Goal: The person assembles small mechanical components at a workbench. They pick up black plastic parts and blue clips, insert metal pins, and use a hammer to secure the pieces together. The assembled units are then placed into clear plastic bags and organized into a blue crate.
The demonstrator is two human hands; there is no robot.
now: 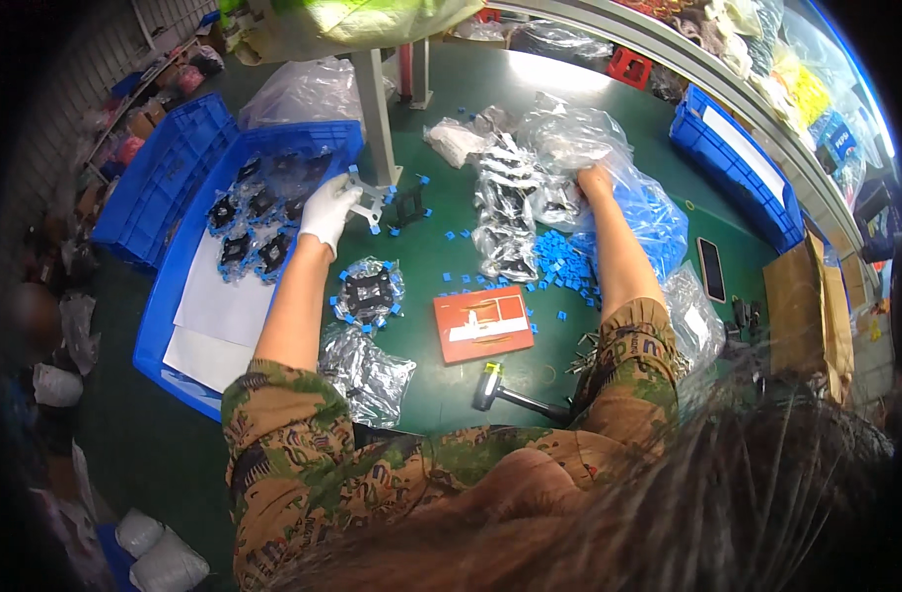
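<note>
My left hand [328, 210], in a white glove, grips a grey square frame part [365, 195] fitted with small blue clips, held over the green table beside the blue tray [175, 296]. My bare right hand [595, 181] reaches into a clear plastic bag [658, 212] full of small blue clips, fingers buried among them; whether it holds any I cannot tell. A black frame part with blue clips [369, 292] lies on a plastic bag below my left hand. Loose blue clips [559, 261] are scattered between my arms.
The blue tray holds several bagged black frames [258, 212] and white paper sheets [224, 306]. A red-orange flat box [482, 324], a small hammer [510, 393], a phone [711, 268], another blue crate [737, 158], empty plastic bags [505, 212] and a metal post [377, 109] surround the work area.
</note>
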